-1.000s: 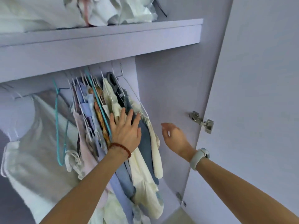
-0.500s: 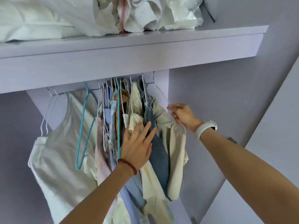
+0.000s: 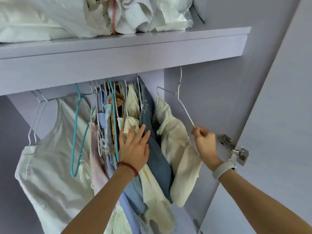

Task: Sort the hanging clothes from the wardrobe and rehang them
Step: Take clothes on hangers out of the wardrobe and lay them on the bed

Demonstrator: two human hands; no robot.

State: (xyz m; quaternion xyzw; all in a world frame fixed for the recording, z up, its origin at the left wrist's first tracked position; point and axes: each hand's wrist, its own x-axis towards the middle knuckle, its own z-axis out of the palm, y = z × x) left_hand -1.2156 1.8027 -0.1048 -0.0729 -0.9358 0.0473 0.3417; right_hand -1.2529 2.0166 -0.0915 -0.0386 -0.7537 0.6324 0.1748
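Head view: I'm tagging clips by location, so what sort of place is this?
Most likely the inside of a home wardrobe: clothes on wire hangers crowd beneath a shelf piled with linens, and a hinge holds the open door.

Pretty bright, soft daylight-ish look with a cool lilac cast, no hard glare anywhere except a bit of shine on the plastic bag up top. Shadows are gentle, mostly under the shelf and in the folds of the clothes. Wide-angle lens bends the shelf edge and door lines toward the frame edges, and it's all slightly soft, like compressed video.
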